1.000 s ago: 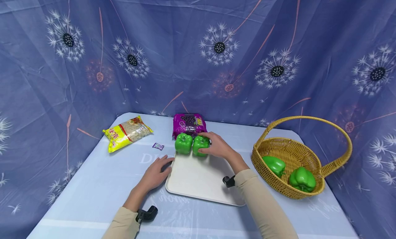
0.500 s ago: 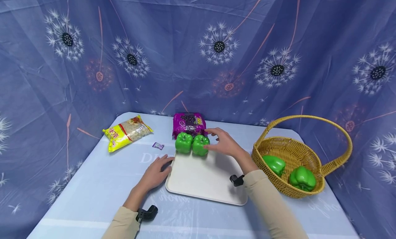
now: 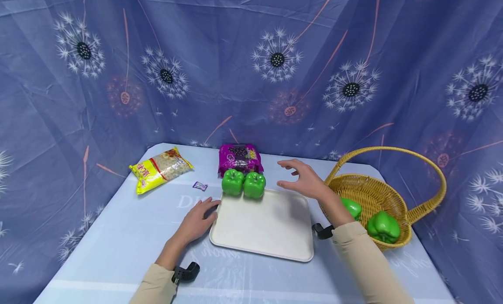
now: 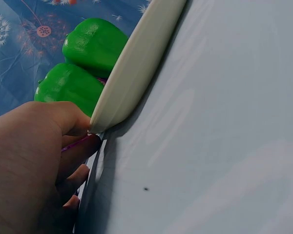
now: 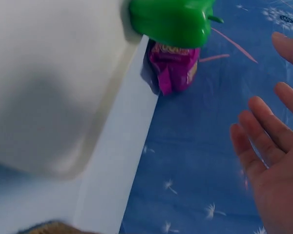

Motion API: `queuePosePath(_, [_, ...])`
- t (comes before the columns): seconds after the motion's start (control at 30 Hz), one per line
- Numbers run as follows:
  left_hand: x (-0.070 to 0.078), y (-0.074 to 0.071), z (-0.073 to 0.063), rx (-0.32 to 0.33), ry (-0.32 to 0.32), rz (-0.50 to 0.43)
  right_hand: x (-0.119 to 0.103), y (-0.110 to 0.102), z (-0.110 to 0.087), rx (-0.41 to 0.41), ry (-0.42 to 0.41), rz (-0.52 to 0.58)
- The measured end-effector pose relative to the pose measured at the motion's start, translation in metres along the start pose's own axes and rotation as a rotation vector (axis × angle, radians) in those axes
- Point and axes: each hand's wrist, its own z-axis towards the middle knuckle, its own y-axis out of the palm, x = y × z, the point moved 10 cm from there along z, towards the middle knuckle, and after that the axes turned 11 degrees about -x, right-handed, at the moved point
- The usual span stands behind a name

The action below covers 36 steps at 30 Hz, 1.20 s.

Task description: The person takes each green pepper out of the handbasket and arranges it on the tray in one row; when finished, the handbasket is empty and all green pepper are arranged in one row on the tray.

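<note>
Standing side by side at the far edge of the tray, toward its left corner: two green peppers. Left hand: at the tray's left edge, fingers extended, touching the rim. Right hand: near the tray's far-right corner, fingers spread, gap to peppers. Basket: right of tray.

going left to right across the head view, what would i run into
Yellow-ended bag, left hand, left green pepper, right green pepper, right hand, wicker basket.
</note>
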Motion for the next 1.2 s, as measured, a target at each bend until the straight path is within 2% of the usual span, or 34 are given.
queuePosePath(0.43, [0.003,-0.002,-0.001,0.002,-0.001,0.003,0.012,-0.024,-0.043,0.0,0.039,-0.026])
queuePosePath(0.63, [0.005,-0.003,-0.001,0.016,0.022,0.006,0.023,-0.036,-0.062,0.024,0.054,-0.042])
queuePosePath(0.8, [0.006,-0.003,-0.001,0.014,0.025,0.005,0.036,-0.044,-0.081,0.026,0.09,0.015])
queuePosePath(0.9, [0.004,-0.002,-0.002,0.004,0.012,0.005,0.032,-0.049,-0.091,0.019,0.119,0.056])
queuePosePath(1.2, [0.002,-0.001,-0.002,0.001,-0.003,-0.003,0.064,-0.065,-0.116,0.034,0.18,-0.015])
